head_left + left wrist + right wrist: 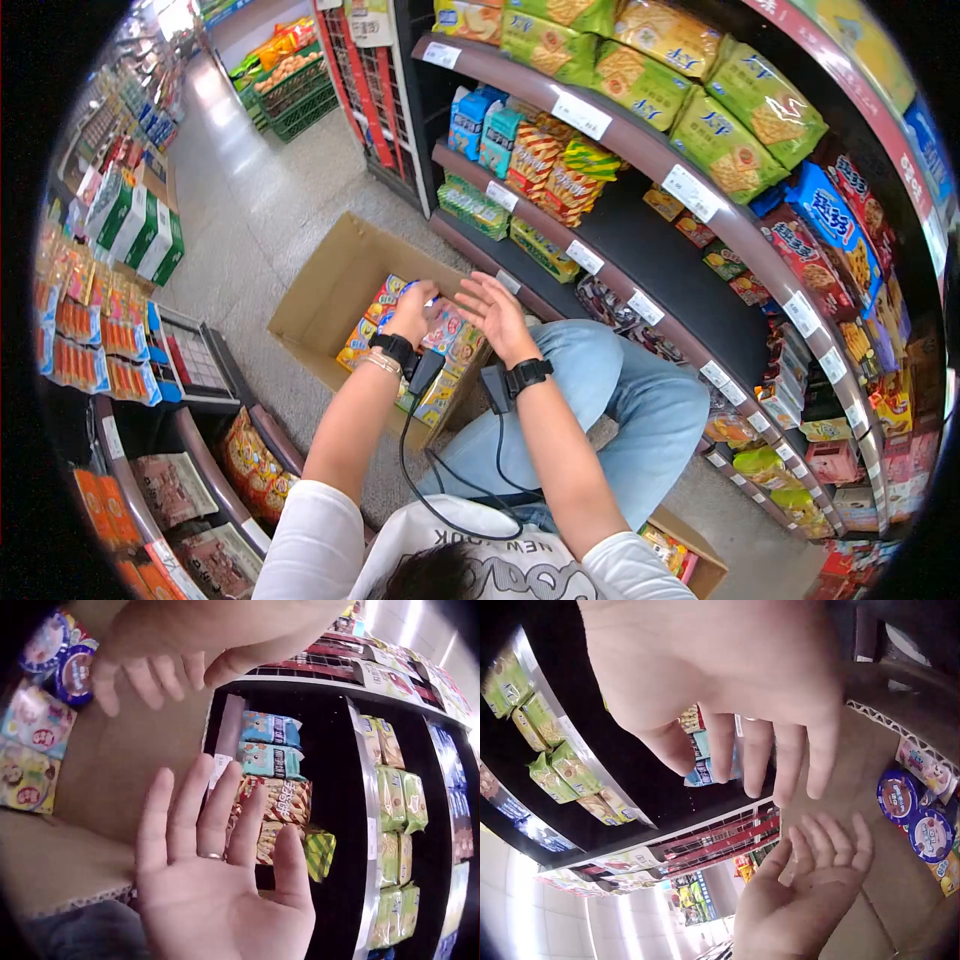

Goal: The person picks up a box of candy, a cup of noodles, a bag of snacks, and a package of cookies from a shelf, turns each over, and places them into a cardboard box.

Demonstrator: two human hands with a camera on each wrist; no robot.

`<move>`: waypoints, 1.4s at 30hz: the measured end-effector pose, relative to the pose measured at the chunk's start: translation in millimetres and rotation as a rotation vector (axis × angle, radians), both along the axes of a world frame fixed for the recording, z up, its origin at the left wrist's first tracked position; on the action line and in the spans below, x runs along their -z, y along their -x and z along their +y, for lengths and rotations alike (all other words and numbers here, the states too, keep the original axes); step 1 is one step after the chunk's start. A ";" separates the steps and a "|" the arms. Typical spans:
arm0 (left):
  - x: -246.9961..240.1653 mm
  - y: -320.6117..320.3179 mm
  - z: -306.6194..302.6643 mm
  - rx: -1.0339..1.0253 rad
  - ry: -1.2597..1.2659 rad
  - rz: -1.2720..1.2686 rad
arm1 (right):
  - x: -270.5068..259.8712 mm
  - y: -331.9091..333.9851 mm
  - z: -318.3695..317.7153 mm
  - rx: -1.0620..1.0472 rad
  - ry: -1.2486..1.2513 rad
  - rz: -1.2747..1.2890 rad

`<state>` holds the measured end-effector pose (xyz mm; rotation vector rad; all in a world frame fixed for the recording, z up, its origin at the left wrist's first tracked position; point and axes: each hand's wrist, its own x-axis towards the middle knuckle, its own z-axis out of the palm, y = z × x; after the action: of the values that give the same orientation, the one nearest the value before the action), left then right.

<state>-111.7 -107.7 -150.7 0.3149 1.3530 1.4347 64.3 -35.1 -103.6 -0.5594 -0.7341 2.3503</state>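
Note:
My left hand (412,312) reaches over an open cardboard box (318,262), its fingers loosely extended with nothing in them. My right hand (497,312) is raised beside it near the box's right side, fingers spread and palm turned inward. A ring shows on one finger of the right hand (225,900) in the left wrist view. Inside the box lie colourful small snack packs (462,340), several deep. Round blue-rimmed packs (897,796) sit among them in the right wrist view. The left hand (802,904) faces the right across a small gap there.
Shelving with green cracker bags (640,85), blue packs (470,120) and red-striped stick snacks (535,160) rises at the right. Low shelves with hanging snacks (105,330) stand at the left. Green-and-white cartons (140,230) line the aisle. Another open carton (690,545) sits behind my bent leg.

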 end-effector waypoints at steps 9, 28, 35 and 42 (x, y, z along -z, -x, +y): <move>99.5 0.5 -35.2 0.660 0.584 1.077 | 5.9 -4.7 7.2 0.044 0.080 0.069; 218.3 -10.0 -31.3 -0.251 0.629 -0.413 | -5.8 21.0 28.2 0.058 0.102 0.087; 61.2 -27.0 21.1 -0.254 0.223 -0.354 | -34.6 3.4 54.7 0.327 0.180 0.170; -80.3 -61.1 110.4 -0.386 0.004 0.018 | -67.9 -28.4 102.9 0.563 -0.018 0.101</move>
<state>-50.6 2.7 -70.3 0.0629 1.4862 1.7477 92.7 67.8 -35.7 -0.5501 -0.4729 1.8309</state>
